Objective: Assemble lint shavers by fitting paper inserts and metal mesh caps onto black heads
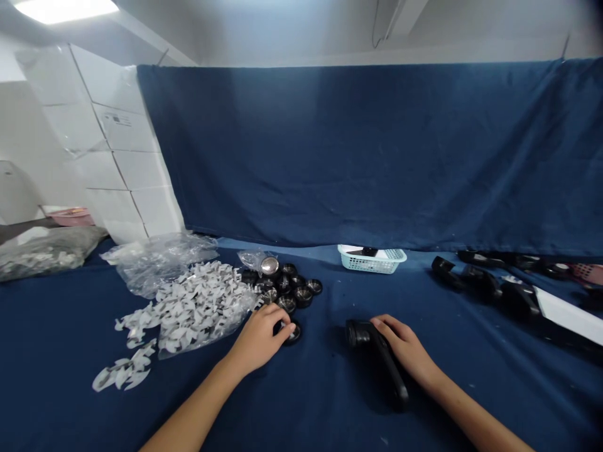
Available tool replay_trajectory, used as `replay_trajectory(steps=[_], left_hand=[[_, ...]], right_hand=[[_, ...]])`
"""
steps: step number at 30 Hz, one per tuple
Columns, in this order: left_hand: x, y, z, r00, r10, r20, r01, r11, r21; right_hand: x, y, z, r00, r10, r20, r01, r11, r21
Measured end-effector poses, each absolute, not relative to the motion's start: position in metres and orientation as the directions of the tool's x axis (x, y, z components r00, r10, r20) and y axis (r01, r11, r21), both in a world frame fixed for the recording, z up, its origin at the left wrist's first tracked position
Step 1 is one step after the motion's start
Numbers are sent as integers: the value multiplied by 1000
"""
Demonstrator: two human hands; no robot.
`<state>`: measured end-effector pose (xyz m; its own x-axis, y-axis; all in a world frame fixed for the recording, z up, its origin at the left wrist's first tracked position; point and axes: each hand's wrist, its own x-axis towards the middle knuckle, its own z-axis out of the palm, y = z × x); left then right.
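Note:
My left hand [262, 338] is closed with thumb and fingers at a black round cap [294, 334] lying on the cloth; a small pale piece shows inside it. Just behind sits a cluster of similar black round caps [303, 296], one topped by a silver mesh disc [270, 265]. A heap of grey-white blade pieces [200, 301] spreads left of this hand, partly on a clear plastic bag. My right hand [406, 346] grips the head end of a black fabric-shaver-like body [387, 364], whose handle slants toward me. Some of its fingers are hidden behind the body.
A light-blue basket [370, 262] holding dark and white items stands at the back. Several black bodies [480, 282] and a white strip [570, 317] lie at right. Crumpled plastic [155, 257] lies back left, before stacked white boxes [127, 157]. A blue curtain [353, 157] hangs behind.

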<state>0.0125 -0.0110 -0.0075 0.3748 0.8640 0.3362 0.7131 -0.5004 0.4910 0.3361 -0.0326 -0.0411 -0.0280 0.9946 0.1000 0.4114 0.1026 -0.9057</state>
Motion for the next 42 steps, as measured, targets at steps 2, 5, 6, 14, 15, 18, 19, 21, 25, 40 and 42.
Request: replay_trajectory(steps=[2,5,6,14,15,18,19,21,25,40,42], left_hand=[[12,-11,-8,387,869,309,716,-494,493],[11,-11,-8,400,874,276,719,-486,497],[11,-11,-7,404,875,267,719,-484,498],[9,-15,-5,438,874,210,719,-481,502],[10,-15,-5,440,874,205,718,-479,504],[10,-16,-4,448,874,189,713,-477,514],[10,-16,-4,451,873,184,712,-476,516],[11,-16,-2,456,872,176,708,-476,522],[9,-16,-1,447,879,165,710,-461,532],[4,-12,-4,443,891,102,729,-424,538],[4,-11,-4,446,890,100,727,-425,539]], right_hand=[[337,-32,-42,-31,995,100,408,104,-907],[338,-32,-44,-30,994,103,406,106,-908],[338,-32,-44,-28,994,104,407,106,-907],[336,-32,-41,-24,994,110,416,110,-903],[336,-32,-42,-21,994,112,416,110,-903],[337,-32,-42,-18,994,111,413,109,-904],[337,-32,-42,-19,994,110,411,108,-905],[336,-32,-41,-21,994,110,408,109,-906],[335,-32,-41,-21,993,116,404,114,-907],[337,-31,-43,-16,991,135,421,130,-898],[336,-32,-43,-18,989,145,426,139,-894]])
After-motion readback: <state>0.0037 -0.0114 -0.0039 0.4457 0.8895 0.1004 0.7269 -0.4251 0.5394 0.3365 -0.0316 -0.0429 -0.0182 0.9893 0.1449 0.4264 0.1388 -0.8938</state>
